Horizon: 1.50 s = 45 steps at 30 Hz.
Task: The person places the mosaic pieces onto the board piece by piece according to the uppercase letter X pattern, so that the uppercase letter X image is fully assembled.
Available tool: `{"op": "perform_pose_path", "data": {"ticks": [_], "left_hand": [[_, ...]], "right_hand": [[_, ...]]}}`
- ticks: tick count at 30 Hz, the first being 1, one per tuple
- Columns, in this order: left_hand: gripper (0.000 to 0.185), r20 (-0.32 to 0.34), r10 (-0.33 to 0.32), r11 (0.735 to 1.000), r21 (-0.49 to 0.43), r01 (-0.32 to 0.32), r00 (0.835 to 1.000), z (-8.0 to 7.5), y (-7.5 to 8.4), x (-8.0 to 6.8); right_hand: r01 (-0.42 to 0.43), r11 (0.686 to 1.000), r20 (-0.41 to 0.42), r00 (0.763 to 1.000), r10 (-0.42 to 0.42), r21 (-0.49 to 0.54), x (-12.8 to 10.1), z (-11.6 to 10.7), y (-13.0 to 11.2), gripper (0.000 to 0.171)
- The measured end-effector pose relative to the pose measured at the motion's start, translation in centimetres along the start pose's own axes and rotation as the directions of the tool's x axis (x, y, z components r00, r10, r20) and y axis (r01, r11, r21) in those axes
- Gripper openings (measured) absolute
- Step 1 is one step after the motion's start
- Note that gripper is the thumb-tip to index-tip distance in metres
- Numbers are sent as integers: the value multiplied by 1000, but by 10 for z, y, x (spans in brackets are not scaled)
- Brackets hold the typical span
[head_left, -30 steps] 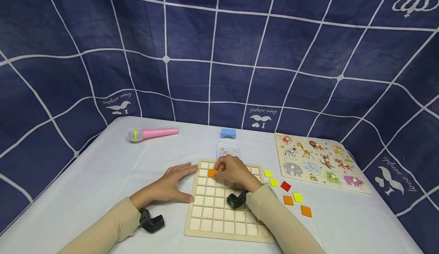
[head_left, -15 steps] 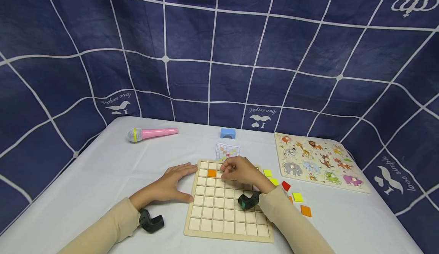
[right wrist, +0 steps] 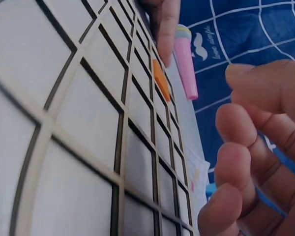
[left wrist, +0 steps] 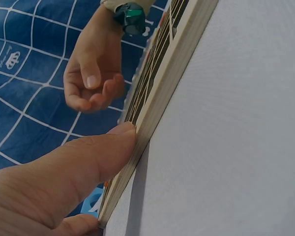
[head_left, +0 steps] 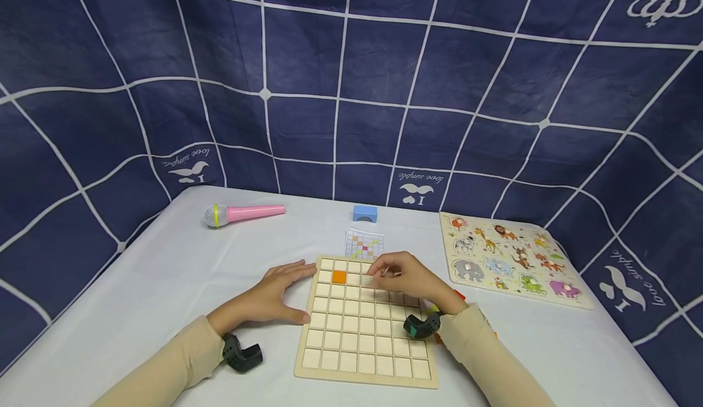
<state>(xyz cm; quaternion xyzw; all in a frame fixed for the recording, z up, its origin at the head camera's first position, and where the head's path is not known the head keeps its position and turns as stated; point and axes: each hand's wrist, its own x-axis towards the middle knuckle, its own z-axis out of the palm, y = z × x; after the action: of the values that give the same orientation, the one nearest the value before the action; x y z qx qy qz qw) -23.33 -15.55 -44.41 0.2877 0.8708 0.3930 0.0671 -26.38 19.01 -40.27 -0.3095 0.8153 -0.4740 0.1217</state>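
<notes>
While head view hides it, left wrist shows left hand grip flat against grid board; right hand curled, empty.

A gridded wooden board is lying at the table's near centre, one square tile sitting in a cell at its 11 o'clock corner. A pattern card is lying at the board's 12 o'clock, a small block beyond it. A toy microphone is resting at 10 o'clock, an animal puzzle at 2 o'clock.
</notes>
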Motion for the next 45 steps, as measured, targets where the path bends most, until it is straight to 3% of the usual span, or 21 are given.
{"op": "perform_pose_path", "data": {"ticks": [11,21,34,45], "left_hand": [[100,1,3,1000,8,-3,1000,0,1,1],[100,4,5,1000,12,-5,1000,-1,1,1],[100,3,5,1000,15,-5,1000,-1,2,1],[100,6,0,1000,15,0,1000,-1,2,1]], "right_hand": [[-4,1000,-106,994,2,-19,-33,-30,6,17],[-50,992,-199,980,25,-119,-63,-48,13,12],[-142,943,-217,973,76,-303,-92,-60,21,22],[-267,909,-239,951,195,-320,-104,-63,31,27]]}}
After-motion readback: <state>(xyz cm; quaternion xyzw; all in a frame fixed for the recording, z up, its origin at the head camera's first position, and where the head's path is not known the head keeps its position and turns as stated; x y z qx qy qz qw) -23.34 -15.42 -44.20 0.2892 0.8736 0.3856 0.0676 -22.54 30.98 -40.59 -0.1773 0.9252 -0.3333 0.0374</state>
